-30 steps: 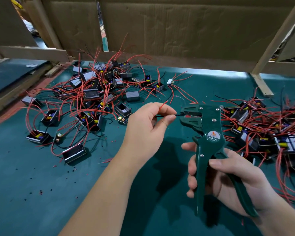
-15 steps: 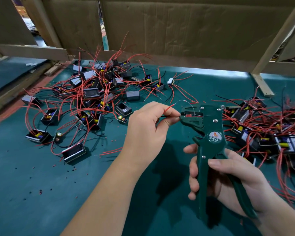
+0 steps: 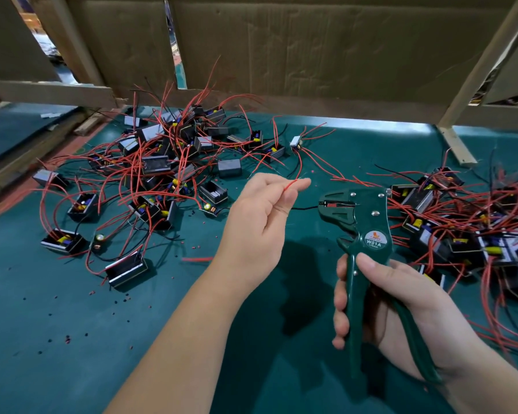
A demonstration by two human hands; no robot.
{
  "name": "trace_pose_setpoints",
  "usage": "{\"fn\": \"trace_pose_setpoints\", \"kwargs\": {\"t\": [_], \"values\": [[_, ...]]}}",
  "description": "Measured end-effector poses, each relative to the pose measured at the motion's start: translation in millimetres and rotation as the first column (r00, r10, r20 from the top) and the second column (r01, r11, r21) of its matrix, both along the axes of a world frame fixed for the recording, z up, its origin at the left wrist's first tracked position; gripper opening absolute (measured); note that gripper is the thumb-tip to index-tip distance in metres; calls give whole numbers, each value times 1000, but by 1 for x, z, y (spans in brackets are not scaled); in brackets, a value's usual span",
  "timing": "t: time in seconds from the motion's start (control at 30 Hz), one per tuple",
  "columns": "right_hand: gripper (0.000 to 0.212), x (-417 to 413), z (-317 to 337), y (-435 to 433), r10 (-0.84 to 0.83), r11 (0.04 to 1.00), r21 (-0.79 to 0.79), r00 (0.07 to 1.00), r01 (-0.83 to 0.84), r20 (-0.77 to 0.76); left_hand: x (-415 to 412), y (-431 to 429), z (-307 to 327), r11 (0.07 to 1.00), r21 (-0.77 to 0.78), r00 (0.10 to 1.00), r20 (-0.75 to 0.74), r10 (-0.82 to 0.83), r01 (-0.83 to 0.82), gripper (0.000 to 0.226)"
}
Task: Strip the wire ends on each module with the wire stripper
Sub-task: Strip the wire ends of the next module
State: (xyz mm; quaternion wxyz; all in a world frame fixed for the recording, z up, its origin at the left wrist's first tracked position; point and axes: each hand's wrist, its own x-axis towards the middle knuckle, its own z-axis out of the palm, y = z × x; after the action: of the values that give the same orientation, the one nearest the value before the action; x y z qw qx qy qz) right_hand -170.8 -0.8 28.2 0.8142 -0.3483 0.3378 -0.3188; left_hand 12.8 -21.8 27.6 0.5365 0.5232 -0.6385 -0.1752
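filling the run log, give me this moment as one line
left hand pinches red wire | right hand grips wire stripper | red wire apart from stripper head | modules piled on green mat

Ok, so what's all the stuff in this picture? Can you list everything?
wire stripper: one, dark green, held upright, right of centre.
red wire: one, red, pinched at centre.
left pile of modules: many, black and grey with red wires, far left of the mat.
right pile of modules: many, same colours, right edge of the mat.
insulation bits: many, red and black, scattered near left.
mat: one, teal, covering the table.
cardboard wall: one, brown, at the back.
wooden beams: several, pale, framing the cardboard.
left hand: pinches the red wire.
right hand: grips the wire stripper's handles.
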Motion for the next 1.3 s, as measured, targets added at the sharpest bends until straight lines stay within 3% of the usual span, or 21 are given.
{"fn": "trace_pose_setpoints", "kwargs": {"t": [0.1, 0.17, 0.3, 0.5, 0.63, 0.77, 0.97, 1.3], "values": [[35, 3, -1, -1, -75, 997, -17, 996, 74, -54, -2, -2, 0, 986, 155, 988, -150, -30, 53, 34], [31, 4, -2, -4, -109, 994, -14, 993, 108, -55, -1, -2, -3, 965, 249, 990, -134, -50, 83, 37], [45, 1, -4, -13, -164, 986, 21, 986, 163, 43, 4, -4, -3, 959, 262, 984, -163, -65, 107, 34], [60, -8, -3, -17, -110, 992, 73, 992, 106, 60, 9, -6, -3, 955, 264, 885, -465, 3, 136, 17], [78, -7, -2, -13, 39, 997, 57, 988, -48, 152, 7, -5, -4, 956, 253, 924, -379, -43, 148, 17], [69, -6, -2, -8, 137, 990, -5, 967, -139, 217, 5, -4, -4, 981, 163, 958, -281, -55, 104, 17], [60, -5, 0, -7, 132, 991, -60, 970, -123, 203, -3, -3, -4, 997, 74, 986, -165, -14, 27, 10], [51, -4, -3, -7, 169, 984, -86, 964, -155, 205, -5, 0, -1, 1000, 4, 981, -195, -4, 4, 28]]}}
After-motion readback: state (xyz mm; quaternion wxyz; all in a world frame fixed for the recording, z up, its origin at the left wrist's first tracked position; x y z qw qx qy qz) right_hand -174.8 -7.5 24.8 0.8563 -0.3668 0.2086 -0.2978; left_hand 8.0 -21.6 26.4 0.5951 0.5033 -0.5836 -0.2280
